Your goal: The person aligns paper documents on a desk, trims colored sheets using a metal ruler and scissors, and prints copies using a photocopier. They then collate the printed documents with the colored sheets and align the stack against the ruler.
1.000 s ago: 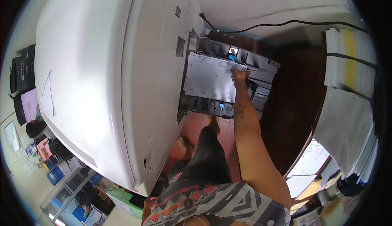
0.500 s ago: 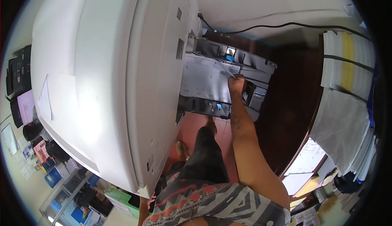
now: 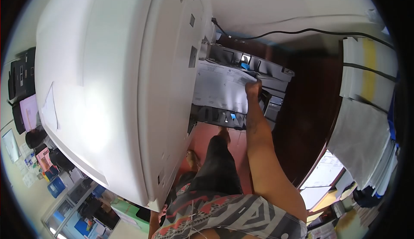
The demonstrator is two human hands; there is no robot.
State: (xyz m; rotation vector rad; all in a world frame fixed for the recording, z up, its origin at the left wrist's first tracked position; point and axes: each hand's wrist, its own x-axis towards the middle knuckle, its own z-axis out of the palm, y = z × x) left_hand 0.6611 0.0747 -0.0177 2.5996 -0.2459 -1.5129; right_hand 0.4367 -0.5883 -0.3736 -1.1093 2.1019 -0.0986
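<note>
My right hand (image 3: 253,87) is closed on the right edge of a printed sheet of paper (image 3: 220,86), its fingertips partly hidden. The sheet bends up a little near my hand and lies over a dark grey pull-out tray (image 3: 211,114) with blue tabs. That tray sticks out from the side of a large white office machine (image 3: 116,88), which looks like a copier. At the bottom, beside the machine's lower corner, only a small part of my left hand (image 3: 162,213) shows, and its fingers cannot be made out.
A black cable (image 3: 302,30) runs along the wall behind the tray. Bundled paper stacks (image 3: 366,66) stand on the right, next to a dark brown wooden surface (image 3: 310,109). My feet are on the red floor (image 3: 205,137) below the tray. A black device (image 3: 21,75) is at far left.
My right hand has shifted slightly to the right with the sheet's edge. The raised part of the sheet now curves toward my hand. The view has tilted a little.
</note>
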